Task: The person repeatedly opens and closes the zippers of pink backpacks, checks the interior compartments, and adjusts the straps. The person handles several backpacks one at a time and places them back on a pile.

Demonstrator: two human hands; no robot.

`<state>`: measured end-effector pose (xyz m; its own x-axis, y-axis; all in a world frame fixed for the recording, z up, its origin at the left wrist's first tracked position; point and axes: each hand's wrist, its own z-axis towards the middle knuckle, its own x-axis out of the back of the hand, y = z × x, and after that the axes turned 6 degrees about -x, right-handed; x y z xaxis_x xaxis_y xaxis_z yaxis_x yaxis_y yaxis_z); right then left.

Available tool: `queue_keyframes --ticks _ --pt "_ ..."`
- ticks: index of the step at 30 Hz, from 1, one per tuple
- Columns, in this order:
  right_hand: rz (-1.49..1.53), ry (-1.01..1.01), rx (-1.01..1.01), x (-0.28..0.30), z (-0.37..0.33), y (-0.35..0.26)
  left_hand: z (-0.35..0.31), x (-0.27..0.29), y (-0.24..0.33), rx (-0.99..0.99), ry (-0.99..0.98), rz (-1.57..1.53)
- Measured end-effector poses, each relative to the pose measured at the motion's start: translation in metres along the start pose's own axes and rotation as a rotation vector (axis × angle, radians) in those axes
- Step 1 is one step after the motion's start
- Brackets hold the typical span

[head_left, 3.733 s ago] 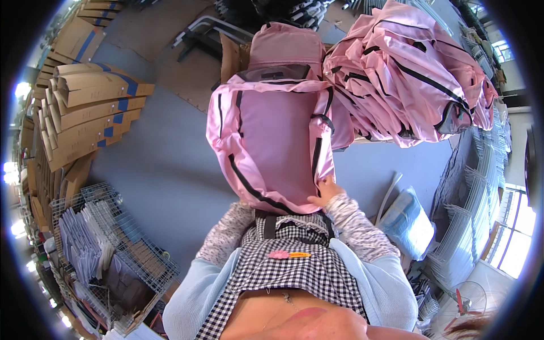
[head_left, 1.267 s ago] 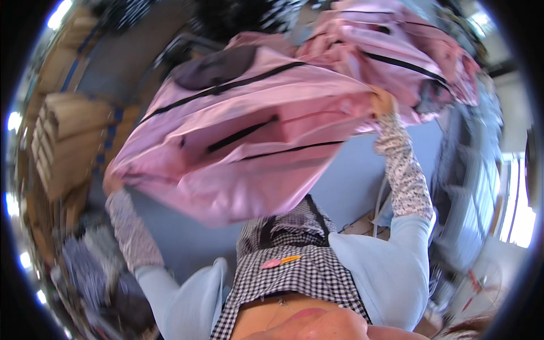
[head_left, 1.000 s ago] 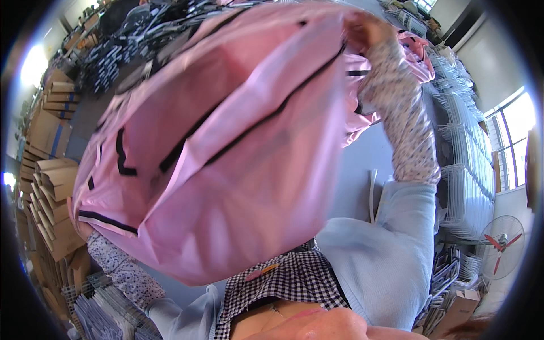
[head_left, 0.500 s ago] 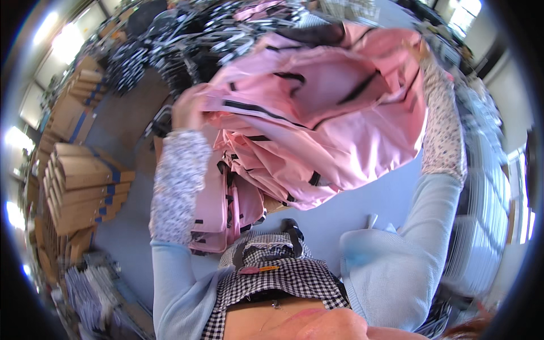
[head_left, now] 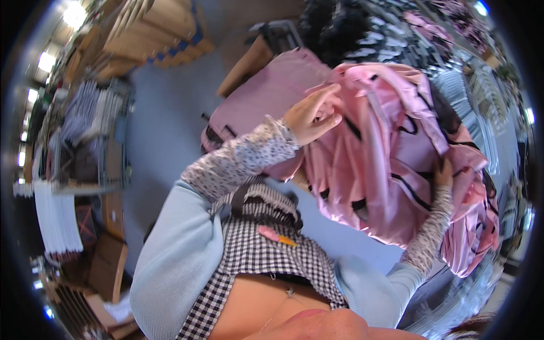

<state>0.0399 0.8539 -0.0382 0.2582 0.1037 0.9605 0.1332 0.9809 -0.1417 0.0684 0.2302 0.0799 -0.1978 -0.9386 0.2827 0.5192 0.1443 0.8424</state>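
Observation:
A large bunched pink fabric cover [head_left: 374, 164] with black straps and loops, and a dark mesh part, spreads across the right of centre. My left hand [head_left: 313, 115] is beside its left edge, thumb apart from half-bent fingers, with nothing visibly held. On the right, my right hand [head_left: 443, 171] is sunk in the folds and closed on the cloth; its fingertips are partly hidden. Flat pink fabric panels [head_left: 272, 102] with black tabs lie left of the bunched cover, below and beyond my left forearm.
Brown cardboard boxes [head_left: 156, 31] with blue strips stand at the far left. A cart [head_left: 85, 136] of grey-white pieces is at the left, near an open carton [head_left: 107, 266]. Metal frames [head_left: 391, 39] pile up at the far right. Blue-grey floor [head_left: 158, 124] shows between.
The view has turned left. The raised, spread cover has come down into a bunched heap. My left hand has come off its edge; my right hand has dropped with the cloth.

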Motion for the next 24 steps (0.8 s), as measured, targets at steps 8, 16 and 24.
queue_keyframes --ticks 8,16,24 --pt "0.702 0.031 0.204 0.256 -0.131 -0.307 -0.223 0.192 -0.048 0.489 -0.330 0.166" --pt "0.905 -1.297 0.473 0.066 -0.199 -0.694 -0.408 0.341 -0.032 0.831 -0.162 0.037" --pt "0.698 -1.610 0.719 -0.028 -0.253 -0.859 -0.434 0.436 0.007 0.553 0.104 0.175"
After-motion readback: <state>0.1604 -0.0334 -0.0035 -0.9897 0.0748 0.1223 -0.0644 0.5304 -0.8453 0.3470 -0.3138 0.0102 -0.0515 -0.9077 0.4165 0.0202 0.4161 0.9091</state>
